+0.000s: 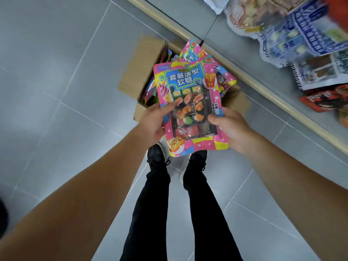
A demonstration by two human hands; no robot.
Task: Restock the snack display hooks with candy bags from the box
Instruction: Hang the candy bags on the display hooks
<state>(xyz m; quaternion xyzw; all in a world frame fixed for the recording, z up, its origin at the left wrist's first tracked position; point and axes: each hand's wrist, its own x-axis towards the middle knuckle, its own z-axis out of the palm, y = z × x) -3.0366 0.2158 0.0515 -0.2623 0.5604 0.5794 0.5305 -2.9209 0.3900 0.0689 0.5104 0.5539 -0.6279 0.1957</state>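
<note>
Now both the left hand (153, 121) and right hand (228, 127) grip candy bags (190, 102) above the box (131, 80), probably needing a free hook (201, 42) next.

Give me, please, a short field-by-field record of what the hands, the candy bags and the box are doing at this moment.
left hand: grips the left edge of the candy bags
right hand: grips their right edge, thumb on the front
candy bags: several stacked, pink front bag facing the camera, held above the box
cardboard box: open on the floor, more bags inside
display hook: bare, black
hanging snack packs: upper right
</note>
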